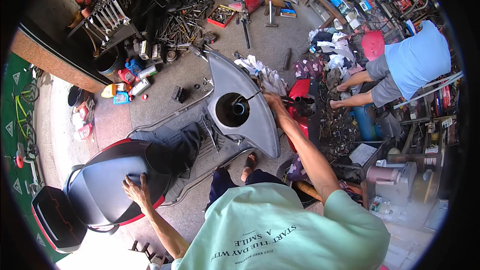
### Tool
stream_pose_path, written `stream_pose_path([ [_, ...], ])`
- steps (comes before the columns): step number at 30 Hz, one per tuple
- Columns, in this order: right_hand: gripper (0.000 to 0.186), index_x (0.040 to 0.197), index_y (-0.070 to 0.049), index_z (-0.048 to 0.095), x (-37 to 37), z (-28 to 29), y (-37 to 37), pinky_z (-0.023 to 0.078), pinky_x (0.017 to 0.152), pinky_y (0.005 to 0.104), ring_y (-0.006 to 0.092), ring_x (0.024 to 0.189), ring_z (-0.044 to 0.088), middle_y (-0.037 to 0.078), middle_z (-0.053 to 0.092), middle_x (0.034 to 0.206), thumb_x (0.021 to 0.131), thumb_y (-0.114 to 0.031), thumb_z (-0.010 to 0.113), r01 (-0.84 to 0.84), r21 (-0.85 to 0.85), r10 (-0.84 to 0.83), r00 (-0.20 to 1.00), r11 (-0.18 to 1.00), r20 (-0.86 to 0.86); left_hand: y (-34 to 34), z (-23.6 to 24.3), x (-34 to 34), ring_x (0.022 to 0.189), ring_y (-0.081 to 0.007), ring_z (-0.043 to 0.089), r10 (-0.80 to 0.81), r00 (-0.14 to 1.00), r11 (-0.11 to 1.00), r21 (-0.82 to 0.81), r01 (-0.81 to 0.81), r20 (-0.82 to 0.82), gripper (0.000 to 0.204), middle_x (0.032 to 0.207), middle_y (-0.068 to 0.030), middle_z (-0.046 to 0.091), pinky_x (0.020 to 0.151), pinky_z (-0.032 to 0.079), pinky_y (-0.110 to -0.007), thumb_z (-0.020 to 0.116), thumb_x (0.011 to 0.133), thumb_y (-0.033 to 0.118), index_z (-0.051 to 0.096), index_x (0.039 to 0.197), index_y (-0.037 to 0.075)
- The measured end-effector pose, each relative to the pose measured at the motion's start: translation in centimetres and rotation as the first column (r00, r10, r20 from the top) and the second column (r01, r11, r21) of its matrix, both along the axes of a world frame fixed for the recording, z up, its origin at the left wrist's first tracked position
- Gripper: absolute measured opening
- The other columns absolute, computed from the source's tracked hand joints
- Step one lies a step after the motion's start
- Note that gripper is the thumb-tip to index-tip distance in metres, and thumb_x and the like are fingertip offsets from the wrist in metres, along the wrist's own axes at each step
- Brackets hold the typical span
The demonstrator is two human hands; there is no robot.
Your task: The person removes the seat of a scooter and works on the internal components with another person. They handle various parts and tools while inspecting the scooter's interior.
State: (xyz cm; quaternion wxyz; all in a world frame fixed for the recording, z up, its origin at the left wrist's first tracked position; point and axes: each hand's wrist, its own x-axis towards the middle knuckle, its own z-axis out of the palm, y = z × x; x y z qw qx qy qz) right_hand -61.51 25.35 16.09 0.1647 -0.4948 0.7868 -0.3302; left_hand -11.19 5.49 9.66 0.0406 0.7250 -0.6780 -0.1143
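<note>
My left hand (136, 190) lies on the black scooter seat (107, 182), its fingers spread and holding nothing. My right arm reaches to the front end of the scooter, where my right hand (274, 102) is at the front side of a grey plastic panel (247, 77). Its fingers are mostly out of sight, so I cannot make out what they grip. A wide round hole in the panel shows a dark inside and part of the steering column (239, 108). Between seat and panel, dark cloth (182, 145) and a long metal tool (212, 134) lie on the grey footboard (225, 145).
To the right, a person in a light blue shirt (417, 60) is near a red scooter part (300, 107) and scattered rags. Wrenches (107, 17), loose tools (182, 32), bottles (127, 77) and a red parts tray (221, 16) occupy the far floor. Cluttered shelves (345, 0) stand behind.
</note>
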Motion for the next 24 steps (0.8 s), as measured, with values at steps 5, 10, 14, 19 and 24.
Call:
stream_pose_path([
  [5, 0.026, 0.086, -0.007, 0.061, -0.2, 0.4, -1.8, 0.043, 0.083, 0.0397, 0.0328, 0.096, 0.056, 0.012, 0.062, 0.094, 0.062, -0.004, 0.069, -0.105, 0.352, 0.126, 0.991, 0.93, -0.038, 0.3, 0.6, -0.2, 0.13, -0.0399, 0.027, 0.001, 1.0, 0.998, 0.064, -0.003, 0.031, 0.082, 0.141, -0.0245, 0.029, 0.101, 0.025, -0.057, 0.056, 0.078, 0.061, 0.036, 0.136, 0.008],
  [10, 0.026, 0.087, -0.007, 0.061, 0.8, 0.6, -1.1, 0.043, 0.083, 0.0397, 0.0325, 0.097, 0.056, 0.012, 0.062, 0.096, 0.062, -0.004, 0.069, -0.094, 0.343, 0.131, 0.988, 0.935, -0.087, 0.3, 1.0, -0.6, 0.128, -0.0409, 0.03, -0.037, 0.996, 0.995, 0.097, 0.028, 0.086, 0.083, 0.138, -0.0267, 0.033, 0.099, 0.028, -0.058, 0.055, 0.078, 0.062, 0.036, 0.135, 0.005],
  [14, 0.027, 0.088, -0.007, 0.061, 0.9, 1.2, -1.8, 0.043, 0.084, 0.0397, 0.0323, 0.097, 0.055, 0.012, 0.062, 0.096, 0.062, -0.004, 0.069, -0.099, 0.293, 0.134, 0.986, 0.951, -0.1, 0.4, 0.5, 0.0, 0.126, -0.0418, 0.033, -0.07, 0.994, 0.997, 0.043, 0.066, 0.089, 0.082, 0.137, -0.0273, 0.034, 0.096, 0.031, -0.058, 0.054, 0.078, 0.062, 0.036, 0.135, 0.006],
  [19, 0.027, 0.089, -0.007, 0.061, 1.4, 1.4, -5.5, 0.042, 0.084, 0.0397, 0.0319, 0.098, 0.055, 0.012, 0.061, 0.097, 0.063, -0.004, 0.069, -0.213, 0.256, 0.241, 0.967, 0.943, -0.08, 0.3, 0.4, 0.4, 0.129, -0.0429, 0.029, -0.043, 0.995, 0.996, 0.085, 0.035, 0.09, 0.083, 0.138, -0.0278, 0.031, 0.098, 0.03, -0.059, 0.055, 0.079, 0.061, 0.034, 0.137, 0.006],
  [24, 0.028, 0.09, -0.007, 0.061, 2.4, -0.1, -8.6, 0.042, 0.084, 0.0397, 0.0316, 0.099, 0.055, 0.012, 0.061, 0.098, 0.063, -0.004, 0.069, -0.294, 0.398, 0.348, 0.935, 0.869, -0.07, 0.0, 0.3, 0.3, 0.129, -0.043, 0.029, -0.053, 0.996, 0.995, 0.084, 0.047, 0.069, 0.082, 0.139, -0.0272, 0.032, 0.098, 0.029, -0.058, 0.055, 0.079, 0.06, 0.034, 0.137, 0.006],
])
